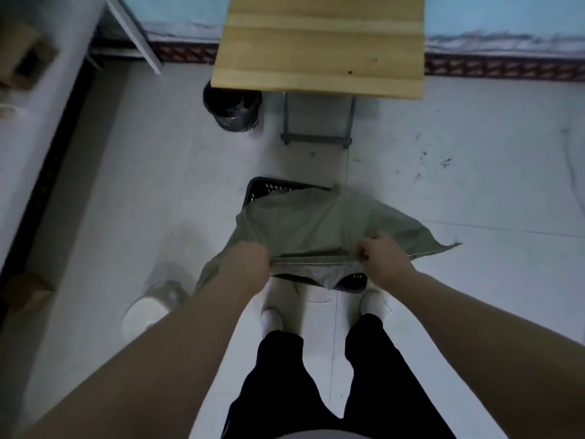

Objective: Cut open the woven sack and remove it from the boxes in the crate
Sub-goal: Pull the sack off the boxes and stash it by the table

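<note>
A grey-green woven sack [316, 223] lies draped over a black slatted crate [269, 187] on the floor in front of my feet. The crate's far-left corner and a bit of its near rim show; the boxes are hidden under the sack. My left hand [245, 264] and my right hand [381, 255] both pinch the sack's stitched near edge and hold it stretched taut between them, slightly lifted above the crate. No cutting tool shows in either hand.
A wooden table [319, 42] on a grey metal frame stands just beyond the crate. A black bin [232, 110] sits beside its left leg. A white cylindrical container [148, 315] stands on the floor at my left. Cardboard boxes [28, 289] line the left wall.
</note>
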